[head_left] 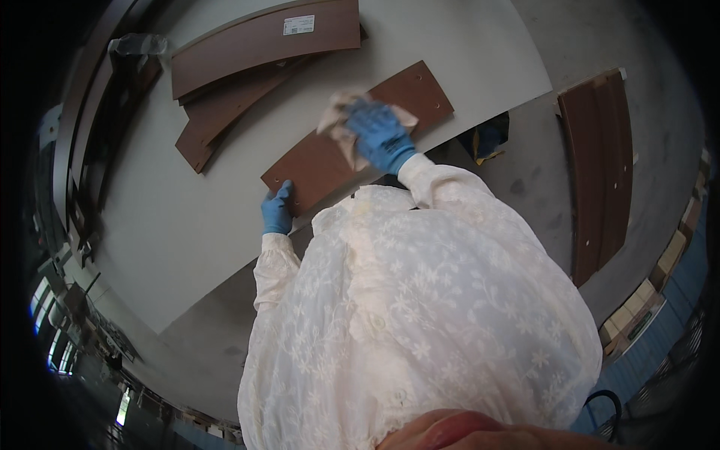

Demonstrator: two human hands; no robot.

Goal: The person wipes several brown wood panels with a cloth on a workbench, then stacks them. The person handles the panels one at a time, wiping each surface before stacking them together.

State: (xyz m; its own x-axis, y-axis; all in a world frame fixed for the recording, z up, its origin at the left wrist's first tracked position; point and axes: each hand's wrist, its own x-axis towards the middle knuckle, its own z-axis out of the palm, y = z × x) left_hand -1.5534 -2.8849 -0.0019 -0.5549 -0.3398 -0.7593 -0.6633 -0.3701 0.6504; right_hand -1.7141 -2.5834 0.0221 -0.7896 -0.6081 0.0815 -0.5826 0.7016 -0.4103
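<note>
- A curved brown board (315, 169) lies on the table along its near edge, in front of the person, small pale holes showing near its ends.
- The left hand (277, 210), gloved in blue, grips the board at its left end, thumb and fingers closed about the edge.
- The right hand (379, 135), also gloved in blue, presses a beige cloth (335, 126) onto the middle of the board; it is blurred, and whether its fingers close on the cloth cannot be told.
- A small dark marking sits on the right glove near the cuff, unreadable.
- Beyond the board, more brown boards (266, 49) lie in an untidy overlapping pile; the top one carries a white label (298, 25) with a square code and fine print too small to read.
- The table (169, 262) is pale, smooth and matt.
- At the table's far left lie a clear plastic bottle (139, 44) and long dark brown pieces (71, 142).
- To the right, apart from the table, brown panels (596, 172) stand out against the grey floor (529, 217).
- Tan blocks (634, 311) line the right side beside a blue ribbed surface (637, 390); bright windows (56, 330) show at lower left.
- The person wears a white, flower-patterned garment (435, 300).
</note>
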